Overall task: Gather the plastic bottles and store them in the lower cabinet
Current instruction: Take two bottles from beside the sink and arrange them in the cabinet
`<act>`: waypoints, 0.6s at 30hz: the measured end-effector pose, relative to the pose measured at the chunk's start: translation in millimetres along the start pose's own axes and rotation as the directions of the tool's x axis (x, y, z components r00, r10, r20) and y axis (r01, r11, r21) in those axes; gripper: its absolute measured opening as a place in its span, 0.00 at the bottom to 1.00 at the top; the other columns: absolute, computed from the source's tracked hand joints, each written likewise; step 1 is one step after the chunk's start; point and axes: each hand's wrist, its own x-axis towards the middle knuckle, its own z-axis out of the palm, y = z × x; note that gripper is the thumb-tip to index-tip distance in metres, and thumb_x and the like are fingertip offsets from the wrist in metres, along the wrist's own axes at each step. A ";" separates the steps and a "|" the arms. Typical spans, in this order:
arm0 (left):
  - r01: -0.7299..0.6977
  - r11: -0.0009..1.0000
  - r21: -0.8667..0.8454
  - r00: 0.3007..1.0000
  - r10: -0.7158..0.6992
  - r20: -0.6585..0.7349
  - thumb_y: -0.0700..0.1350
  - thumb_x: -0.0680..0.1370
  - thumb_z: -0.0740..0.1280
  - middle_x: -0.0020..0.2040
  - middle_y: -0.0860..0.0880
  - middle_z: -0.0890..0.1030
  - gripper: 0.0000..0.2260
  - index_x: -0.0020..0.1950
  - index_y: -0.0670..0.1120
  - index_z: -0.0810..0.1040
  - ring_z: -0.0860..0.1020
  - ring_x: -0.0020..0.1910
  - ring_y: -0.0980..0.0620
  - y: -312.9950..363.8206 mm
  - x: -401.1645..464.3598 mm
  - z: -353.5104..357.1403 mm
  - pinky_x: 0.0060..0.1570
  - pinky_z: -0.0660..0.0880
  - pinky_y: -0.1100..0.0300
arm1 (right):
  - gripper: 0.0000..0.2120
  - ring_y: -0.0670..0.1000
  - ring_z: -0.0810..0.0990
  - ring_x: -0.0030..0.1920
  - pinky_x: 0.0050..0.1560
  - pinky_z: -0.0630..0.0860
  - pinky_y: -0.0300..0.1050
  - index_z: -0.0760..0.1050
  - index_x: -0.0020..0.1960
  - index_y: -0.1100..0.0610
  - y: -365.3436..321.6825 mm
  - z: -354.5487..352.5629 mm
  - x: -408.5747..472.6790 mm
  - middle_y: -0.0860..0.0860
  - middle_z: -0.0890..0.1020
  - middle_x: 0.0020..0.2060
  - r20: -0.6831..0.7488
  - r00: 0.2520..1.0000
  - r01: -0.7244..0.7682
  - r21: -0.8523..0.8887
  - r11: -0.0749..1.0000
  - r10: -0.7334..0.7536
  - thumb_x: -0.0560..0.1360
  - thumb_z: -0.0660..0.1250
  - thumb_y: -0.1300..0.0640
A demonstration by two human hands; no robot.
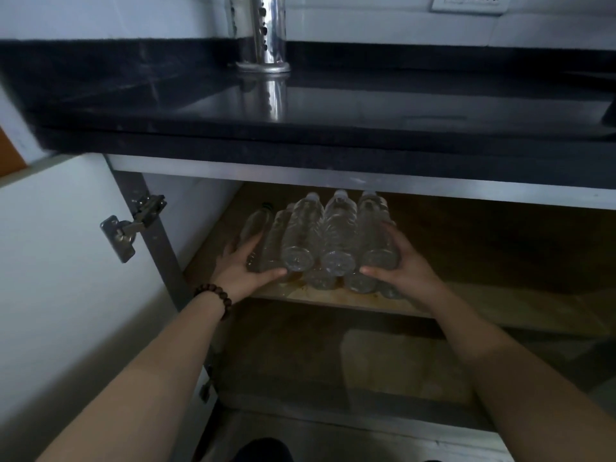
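Several clear plastic bottles (336, 235) lie stacked on their sides, bases towards me, on the wooden shelf (483, 305) of the lower cabinet. My left hand (248, 266), with a bead bracelet on its wrist, presses against the left side of the stack, thumb under the bottom-left bottle. On the stack's right side my right hand (400, 265) cups the rightmost upper bottle (376, 231). One darker-capped bottle (255, 225) lies at the far left, partly behind my left fingers. The lower row of bottles is mostly hidden.
The white cabinet door (56, 261) stands open on the left, with a metal hinge (133, 225). A black stone countertop (300, 105) overhangs the cabinet and carries a shiny steel cylinder (263, 31). The shelf's right half is bare wood. A lower compartment lies below.
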 end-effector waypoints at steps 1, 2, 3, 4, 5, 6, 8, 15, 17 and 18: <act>0.009 1.000 -0.005 1.000 -0.009 -0.012 0.80 0.48 0.66 0.78 0.54 0.46 0.53 0.71 0.72 0.54 0.48 0.76 0.42 0.1 -0.2 1.3 0.68 0.55 0.35 | 0.46 0.43 0.69 0.60 0.56 0.75 0.47 0.57 0.67 0.28 -0.2 2.5 0.6 0.35 0.68 0.59 -0.005 1.000 0.007 0.005 1.000 -0.007 0.56 0.78 0.39; 0.018 1.000 -0.009 1.000 -0.018 -0.025 0.80 0.47 0.65 0.78 0.54 0.47 0.53 0.71 0.71 0.55 0.48 0.76 0.43 0.2 -0.4 2.5 0.68 0.55 0.35 | 0.45 0.44 0.70 0.59 0.56 0.75 0.47 0.57 0.68 0.30 0.1 3.8 0.5 0.35 0.68 0.59 -0.012 1.000 0.017 0.011 1.000 -0.016 0.58 0.78 0.41; 0.023 1.000 -0.007 0.999 -0.023 -0.040 0.81 0.48 0.64 0.78 0.54 0.47 0.53 0.72 0.69 0.57 0.49 0.76 0.43 0.2 -0.5 3.7 0.68 0.56 0.35 | 0.44 0.44 0.71 0.60 0.56 0.75 0.48 0.57 0.68 0.31 0.6 4.5 0.4 0.36 0.69 0.59 -0.020 1.000 0.024 0.020 1.000 -0.024 0.60 0.78 0.42; 0.025 1.000 -0.005 0.998 -0.025 -0.055 0.81 0.49 0.63 0.78 0.54 0.47 0.53 0.72 0.68 0.59 0.49 0.76 0.43 0.7 -0.6 4.7 0.68 0.56 0.36 | 0.42 0.45 0.71 0.60 0.57 0.75 0.50 0.58 0.69 0.32 0.8 4.9 0.6 0.37 0.69 0.60 -0.029 0.999 0.025 0.030 0.999 -0.024 0.62 0.78 0.43; 0.025 1.000 -0.007 0.997 -0.025 -0.067 0.81 0.50 0.63 0.78 0.53 0.48 0.51 0.72 0.67 0.60 0.49 0.76 0.43 1.5 -1.0 5.6 0.68 0.56 0.36 | 0.40 0.46 0.72 0.60 0.58 0.76 0.51 0.58 0.68 0.33 0.5 5.0 0.6 0.39 0.70 0.60 -0.033 0.999 0.024 0.040 0.999 -0.022 0.63 0.77 0.45; 0.026 1.000 -0.013 0.997 -0.027 -0.076 0.81 0.51 0.62 0.78 0.53 0.48 0.50 0.71 0.67 0.61 0.48 0.76 0.43 2.3 -1.1 6.5 0.68 0.57 0.36 | 0.38 0.47 0.73 0.61 0.58 0.76 0.52 0.59 0.68 0.33 -0.3 5.1 0.6 0.39 0.70 0.60 -0.034 0.999 0.024 0.053 0.998 -0.023 0.65 0.76 0.46; 0.031 0.999 -0.020 0.996 -0.033 -0.088 0.79 0.55 0.62 0.78 0.53 0.48 0.46 0.71 0.66 0.63 0.47 0.76 0.43 3.7 -1.1 9.7 0.69 0.56 0.36 | 0.36 0.48 0.74 0.61 0.58 0.76 0.54 0.60 0.67 0.33 -2.0 6.2 1.1 0.41 0.72 0.60 -0.029 0.999 0.024 0.083 0.996 -0.022 0.67 0.76 0.48; 0.004 1.000 0.013 0.991 -0.002 -0.131 0.69 0.66 0.70 0.79 0.50 0.48 0.40 0.74 0.57 0.62 0.46 0.76 0.42 7.3 4.9 17.3 0.71 0.54 0.38 | 0.34 0.53 0.73 0.64 0.60 0.75 0.59 0.59 0.68 0.34 -16.3 24.0 15.2 0.47 0.72 0.66 0.033 0.999 0.031 0.016 0.999 -0.031 0.70 0.73 0.48; 0.025 0.999 0.020 0.991 -0.022 -0.132 0.69 0.65 0.70 0.79 0.50 0.48 0.43 0.75 0.57 0.60 0.47 0.76 0.43 4.3 5.8 15.0 0.72 0.54 0.39 | 0.33 0.52 0.74 0.63 0.59 0.76 0.58 0.59 0.66 0.30 -15.1 23.8 17.3 0.47 0.71 0.66 0.051 0.998 0.033 0.020 0.999 -0.034 0.70 0.73 0.48; 0.033 0.999 0.020 0.992 -0.030 -0.126 0.70 0.63 0.70 0.79 0.50 0.48 0.45 0.76 0.57 0.59 0.48 0.76 0.44 3.5 5.6 13.7 0.72 0.54 0.40 | 0.33 0.52 0.74 0.62 0.58 0.77 0.57 0.59 0.66 0.30 -12.5 22.3 16.9 0.46 0.71 0.65 0.048 0.998 0.025 0.048 0.999 -0.027 0.69 0.73 0.48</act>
